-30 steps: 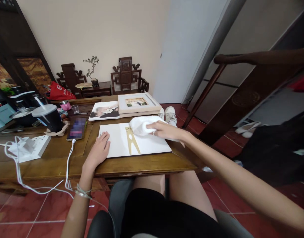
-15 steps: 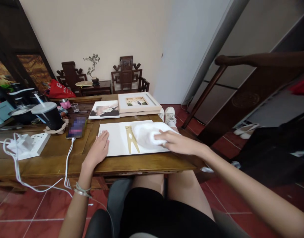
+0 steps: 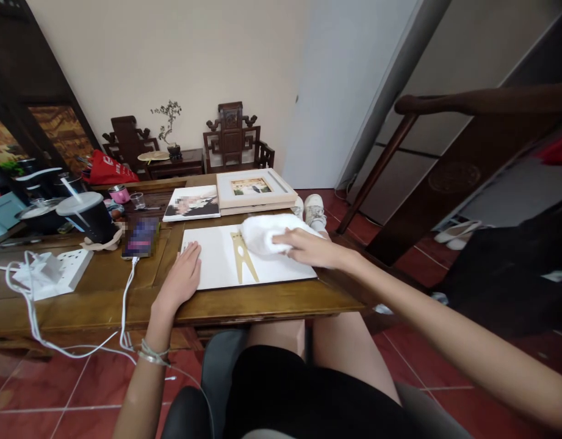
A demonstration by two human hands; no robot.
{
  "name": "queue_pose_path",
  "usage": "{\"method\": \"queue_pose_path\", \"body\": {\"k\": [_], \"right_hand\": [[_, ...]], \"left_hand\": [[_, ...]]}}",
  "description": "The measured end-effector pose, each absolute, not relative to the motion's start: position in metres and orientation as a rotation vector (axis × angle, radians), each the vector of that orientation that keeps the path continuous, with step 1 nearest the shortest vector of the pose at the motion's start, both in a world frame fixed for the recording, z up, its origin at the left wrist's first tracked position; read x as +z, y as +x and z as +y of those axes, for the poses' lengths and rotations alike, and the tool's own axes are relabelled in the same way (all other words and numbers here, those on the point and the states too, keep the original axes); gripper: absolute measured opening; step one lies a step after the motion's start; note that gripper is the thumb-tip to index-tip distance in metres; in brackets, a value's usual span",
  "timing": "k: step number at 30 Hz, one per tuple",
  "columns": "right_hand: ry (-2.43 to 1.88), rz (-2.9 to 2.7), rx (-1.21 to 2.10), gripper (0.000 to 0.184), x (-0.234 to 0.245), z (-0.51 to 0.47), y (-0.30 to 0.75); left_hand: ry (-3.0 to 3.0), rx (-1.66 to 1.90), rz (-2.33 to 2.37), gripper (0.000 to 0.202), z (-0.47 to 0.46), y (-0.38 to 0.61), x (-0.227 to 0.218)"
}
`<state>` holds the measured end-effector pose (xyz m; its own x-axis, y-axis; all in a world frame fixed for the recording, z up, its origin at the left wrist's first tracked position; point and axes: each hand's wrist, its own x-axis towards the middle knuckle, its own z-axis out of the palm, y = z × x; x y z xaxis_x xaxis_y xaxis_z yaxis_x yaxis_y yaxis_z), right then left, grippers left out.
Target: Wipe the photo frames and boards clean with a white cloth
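Observation:
A flat white panel (image 3: 212, 262) with a gold, two-legged design (image 3: 240, 256) lies on the wooden table near its front edge. My left hand (image 3: 187, 271) rests flat on the panel's left end, fingers stretched out. In my right hand (image 3: 303, 247) is a fluffy white cloth (image 3: 260, 235), pressed on the panel's upper right part. The cloth covers that corner and overlaps the top of the gold design's right side.
Behind the panel lie a photo print (image 3: 193, 202) and stacked picture frames (image 3: 251, 190). Leftward are a phone (image 3: 141, 236) on a charging cable, a lidded black cup (image 3: 91, 216) and a white power strip (image 3: 68, 274). A wooden chair rail (image 3: 445, 103) rises at right.
My right hand has slid the cloth up and slightly left, toward the panel's far edge, uncovering its lower right corner. My left hand stays in place.

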<state>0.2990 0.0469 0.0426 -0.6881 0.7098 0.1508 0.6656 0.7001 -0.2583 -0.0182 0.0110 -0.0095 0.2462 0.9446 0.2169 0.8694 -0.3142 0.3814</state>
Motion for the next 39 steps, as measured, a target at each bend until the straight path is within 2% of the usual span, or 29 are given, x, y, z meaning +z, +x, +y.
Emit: {"method": "queue_pose_path", "body": {"k": [6, 10, 21, 23, 29, 34, 39], "right_hand": [[-1.192, -2.704, 0.549, 0.039, 0.062, -0.031, 0.34], [-1.257, -2.654, 0.666, 0.045, 0.071, -0.02, 0.347], [-1.091, -2.485, 0.361, 0.026, 0.046, 0.094, 0.235], [-1.056, -2.533, 0.352, 0.026, 0.042, 0.089, 0.223], [-0.946, -2.703, 0.262, 0.042, 0.044, 0.012, 0.229], [-0.935, -2.811, 0.407, 0.035, 0.063, -0.05, 0.248], [-0.985, -2.83, 0.347, 0.035, 0.058, -0.03, 0.245]], "left_hand": [[2.331, 0.593, 1.752, 0.051, 0.01, -0.015, -0.01], [2.342, 0.605, 1.749, 0.051, 0.01, -0.016, -0.01], [2.339, 0.594, 1.735, 0.052, 0.01, -0.018, -0.009], [2.336, 0.598, 1.737, 0.052, 0.011, -0.018, -0.009], [2.345, 0.594, 1.748, 0.051, 0.01, -0.016, -0.009], [2.348, 0.581, 1.766, 0.05, 0.008, -0.014, -0.008], [2.348, 0.579, 1.758, 0.05, 0.008, -0.015, -0.009]]}}
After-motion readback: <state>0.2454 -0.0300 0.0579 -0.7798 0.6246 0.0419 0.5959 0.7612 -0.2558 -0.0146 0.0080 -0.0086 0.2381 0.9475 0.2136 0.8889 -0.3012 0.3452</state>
